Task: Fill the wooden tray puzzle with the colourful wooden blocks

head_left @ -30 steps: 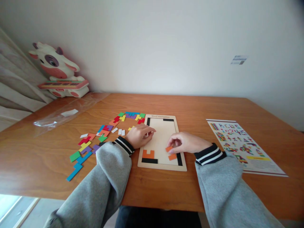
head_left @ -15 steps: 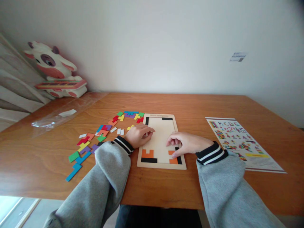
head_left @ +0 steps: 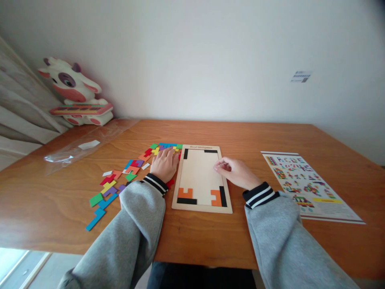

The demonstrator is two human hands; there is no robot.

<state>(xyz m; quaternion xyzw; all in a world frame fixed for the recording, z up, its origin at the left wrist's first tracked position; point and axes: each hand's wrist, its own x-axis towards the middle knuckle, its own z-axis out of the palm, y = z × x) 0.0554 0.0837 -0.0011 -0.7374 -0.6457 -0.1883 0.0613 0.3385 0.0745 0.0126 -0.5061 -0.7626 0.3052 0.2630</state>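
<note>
A wooden puzzle board (head_left: 198, 208) with a raised frame lies before me. Inside it are black pieces at the corners, an orange notched piece (head_left: 185, 193) at lower left and another orange notched piece (head_left: 215, 198) at lower right beside a black bar (head_left: 223, 196). My left hand (head_left: 165, 164) lies with fingers stretched over coloured pieces just left of the board; what is under it is hidden. My right hand (head_left: 234, 170) hovers at the board's right edge, fingers curled against the thumb, with nothing visible between them.
Several coloured puzzle pieces (head_left: 100, 202) spread over the table's left side. A clear plastic bag (head_left: 72, 150) and a cow-shaped toy keyboard (head_left: 81, 110) sit at the back left. A printed pattern sheet (head_left: 309, 186) lies on the right.
My right hand has drawn back from the lower-right orange piece, which now sits more to the right against the black bar. My left hand has moved left off the board onto the loose pieces.
</note>
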